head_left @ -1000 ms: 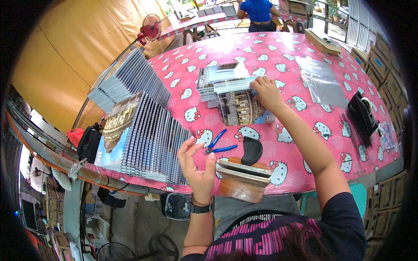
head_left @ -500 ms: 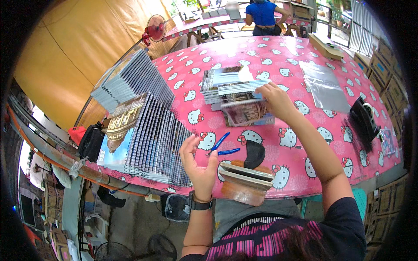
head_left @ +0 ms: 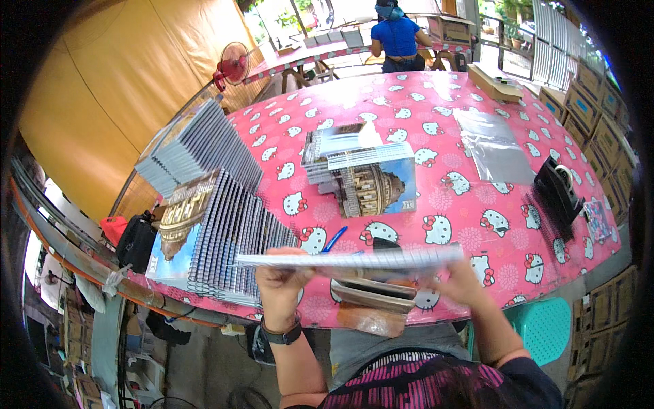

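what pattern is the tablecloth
The tablecloth is pink with white cat faces; best seen in the head view.

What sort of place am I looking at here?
Most likely a small bookbinding or packing workshop: stacks of spiral-bound books on a pink-covered table, and cardboard boxes piled along the right.

Tiny lettering edges the covers of the flat-lying spiral-bound book (head_left: 381, 187) and the near left stack of books (head_left: 182, 225); it cannot be read. Blue patches on the stacked cartons (head_left: 582, 110) show nothing legible.
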`<state>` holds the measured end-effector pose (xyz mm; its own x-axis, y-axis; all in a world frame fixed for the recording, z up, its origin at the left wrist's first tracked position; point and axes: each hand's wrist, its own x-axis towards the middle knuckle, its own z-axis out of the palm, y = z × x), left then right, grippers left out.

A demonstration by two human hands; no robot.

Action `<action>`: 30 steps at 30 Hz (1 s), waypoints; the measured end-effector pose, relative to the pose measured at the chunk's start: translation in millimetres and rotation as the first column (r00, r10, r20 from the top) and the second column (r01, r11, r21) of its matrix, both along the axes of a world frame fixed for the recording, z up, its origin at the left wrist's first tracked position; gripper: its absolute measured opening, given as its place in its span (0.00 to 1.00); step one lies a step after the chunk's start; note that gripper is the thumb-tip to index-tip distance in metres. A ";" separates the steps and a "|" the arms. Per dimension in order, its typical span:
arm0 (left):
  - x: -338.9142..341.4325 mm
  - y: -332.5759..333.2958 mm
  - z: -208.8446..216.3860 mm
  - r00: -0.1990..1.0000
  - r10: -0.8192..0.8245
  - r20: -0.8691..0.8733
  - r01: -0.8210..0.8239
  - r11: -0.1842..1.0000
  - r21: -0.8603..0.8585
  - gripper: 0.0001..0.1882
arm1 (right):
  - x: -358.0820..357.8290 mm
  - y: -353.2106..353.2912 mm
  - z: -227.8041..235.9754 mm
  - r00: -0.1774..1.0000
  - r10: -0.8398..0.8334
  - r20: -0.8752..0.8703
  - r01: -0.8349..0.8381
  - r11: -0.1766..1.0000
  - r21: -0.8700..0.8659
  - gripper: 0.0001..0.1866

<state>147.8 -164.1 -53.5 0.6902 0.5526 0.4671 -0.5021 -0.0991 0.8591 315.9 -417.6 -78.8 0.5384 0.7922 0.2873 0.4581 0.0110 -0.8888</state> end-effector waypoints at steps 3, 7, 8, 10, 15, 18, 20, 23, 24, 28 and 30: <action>-2.9 -1.6 0.3 0.985 -0.085 -0.150 0.096 0.993 0.063 0.14 | -42.8 2.5 -16.1 0.986 0.047 -0.157 -0.044 0.999 0.024 0.18; 2.1 -1.7 -5.9 0.937 -0.059 -0.345 0.075 0.997 0.033 0.19 | -40.8 7.0 -42.5 0.980 -0.177 0.086 0.164 0.976 0.145 0.15; 6.5 -3.9 -5.7 0.945 -0.063 -0.322 0.075 0.997 0.025 0.19 | -38.0 8.5 -42.8 0.976 -0.196 0.094 0.176 0.967 0.185 0.15; 10.8 -1.6 -11.2 0.954 -0.040 -0.298 0.061 0.996 0.059 0.19 | -34.3 7.7 -40.1 0.976 -0.209 0.063 0.194 0.963 0.188 0.15; 13.6 -7.1 -4.0 0.942 -0.079 -0.325 0.081 0.997 -0.008 0.18 | -30.3 -5.0 -31.0 0.978 -0.168 0.127 0.163 0.985 0.051 0.13; 8.0 -6.6 -2.3 0.952 -0.180 -0.249 0.188 0.982 0.011 0.16 | -27.2 -7.9 -28.7 0.968 -0.042 0.248 0.023 0.996 0.082 0.13; 7.4 -4.4 -8.2 0.957 -0.254 -0.142 0.257 0.966 0.004 0.16 | -22.9 -9.0 -38.8 0.970 -0.007 0.245 -0.045 0.977 0.207 0.14; 6.8 -8.7 -6.8 0.954 -0.212 -0.214 0.207 0.977 -0.047 0.17 | -23.4 -6.7 -55.5 0.959 -0.088 0.268 0.007 0.957 0.289 0.13; 5.6 -9.0 -7.1 0.950 -0.168 -0.263 0.160 0.986 -0.052 0.17 | -26.0 -8.1 -51.1 0.956 -0.099 0.275 0.025 0.965 0.260 0.13; 11.8 -11.1 -9.5 0.950 -0.016 -0.313 0.048 0.994 0.094 0.17 | -24.9 -11.8 -62.1 0.980 -0.049 0.195 0.027 0.993 0.116 0.14; 1.9 0.5 -25.2 0.917 0.007 -0.398 0.040 0.993 0.110 0.18 | -16.9 -21.6 -68.7 0.980 0.024 0.195 -0.032 0.999 0.038 0.17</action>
